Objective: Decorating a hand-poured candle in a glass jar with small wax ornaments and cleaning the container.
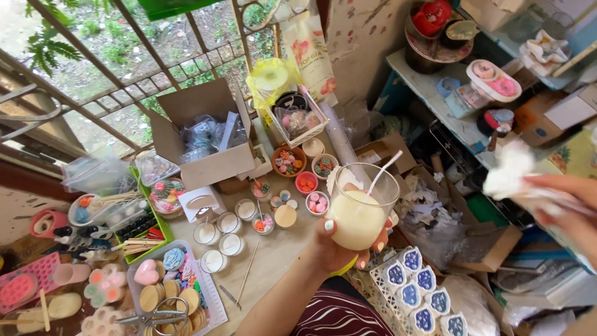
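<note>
Upright above the cluttered table [273, 261], a wax-filled glass jar [360, 208] with 1 wick, clamped level in the left hand [339, 246]; right of it, right hand [569, 208] closed on crumpled white tissue [513, 171].

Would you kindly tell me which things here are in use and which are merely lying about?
In use:
- glass candle jar in the left hand
- white tissue in the right hand

Lying about:
- scissors
- cardboard box
- small wax-filled glasses
</note>
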